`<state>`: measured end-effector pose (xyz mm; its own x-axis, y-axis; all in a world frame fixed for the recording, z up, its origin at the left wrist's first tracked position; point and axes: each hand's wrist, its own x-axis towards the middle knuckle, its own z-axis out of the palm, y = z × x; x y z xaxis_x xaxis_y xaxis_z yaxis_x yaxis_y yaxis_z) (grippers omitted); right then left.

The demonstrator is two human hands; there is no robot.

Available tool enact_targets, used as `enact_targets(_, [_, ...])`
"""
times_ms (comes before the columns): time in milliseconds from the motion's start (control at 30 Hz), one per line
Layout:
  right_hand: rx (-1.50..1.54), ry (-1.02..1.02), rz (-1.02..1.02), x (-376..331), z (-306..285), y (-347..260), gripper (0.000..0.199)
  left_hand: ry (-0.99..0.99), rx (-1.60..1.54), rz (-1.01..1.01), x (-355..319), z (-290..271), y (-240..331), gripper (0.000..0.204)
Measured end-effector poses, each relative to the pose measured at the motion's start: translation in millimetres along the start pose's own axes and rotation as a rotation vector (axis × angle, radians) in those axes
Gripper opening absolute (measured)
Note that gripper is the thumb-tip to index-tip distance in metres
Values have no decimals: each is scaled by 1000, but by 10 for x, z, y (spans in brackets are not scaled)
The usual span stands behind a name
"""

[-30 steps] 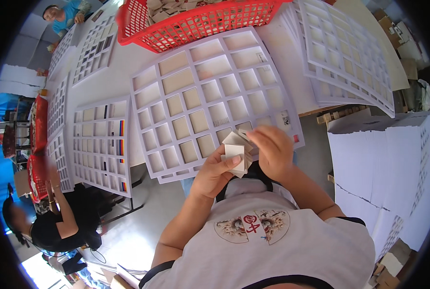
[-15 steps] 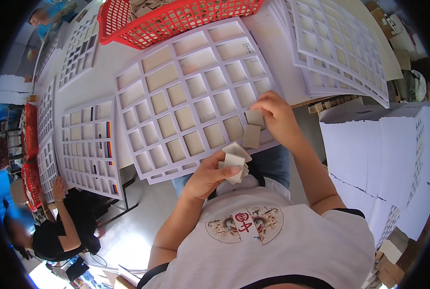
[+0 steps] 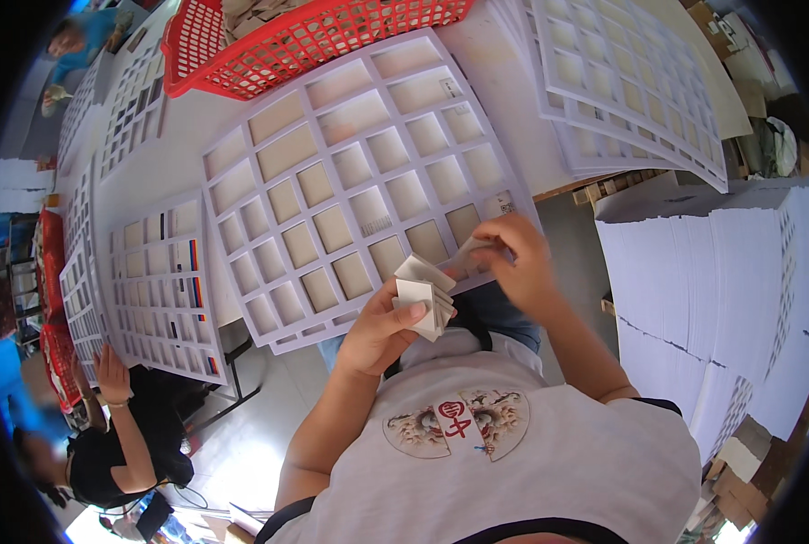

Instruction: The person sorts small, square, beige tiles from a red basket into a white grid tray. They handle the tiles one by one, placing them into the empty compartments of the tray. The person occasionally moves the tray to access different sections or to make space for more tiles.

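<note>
My left hand (image 3: pixel 375 334) is closed around a fanned stack of small pale card squares (image 3: pixel 415 288), thumb on top, just off the near edge of a white grid panel (image 3: pixel 339 147). At the panel's near right corner, my right hand (image 3: pixel 520 263) pinches one card piece (image 3: pixel 467 256), which is blurred by motion and partly covered by the fingers. The panel lies tilted on the table's near edge, on at least one similar panel. Several of its cells hold beige-grey squares, among them a grey square (image 3: pixel 463 220) just beyond the right hand.
A red plastic basket (image 3: pixel 318 43) of card pieces stands behind the panel. More grid panels lie left (image 3: pixel 164 286) and in a stack at right (image 3: pixel 627 86). Tall white stacks (image 3: pixel 695 281) rise to my right. Two other people are at left, one with a hand (image 3: pixel 112 376) on a panel.
The grey square that my right hand held over the panel now sits in a cell. My right hand has come nearer and pinches another piece. The view has shifted slightly.
</note>
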<state>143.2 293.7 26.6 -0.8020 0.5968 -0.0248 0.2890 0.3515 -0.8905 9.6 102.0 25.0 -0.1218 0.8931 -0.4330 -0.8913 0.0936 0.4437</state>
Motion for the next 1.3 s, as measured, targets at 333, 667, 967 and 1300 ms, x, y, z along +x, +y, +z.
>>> enact_targets(333, [-158,-30,-135,529,-432,255,19,652,492,790,-705,-334,375,51])
enact_targets(667, [-150,39,-137,206,-359,300,32,978,548,679,-1280,-892,343,41])
enact_targets(967, [-404,158,-260,-53,-338,266,47,850,489,620,-1313,-939,409,41])
enact_targets(1300, [947,114,207,-156,-244,97,71,686,283,670,-1688,-1015,485,54])
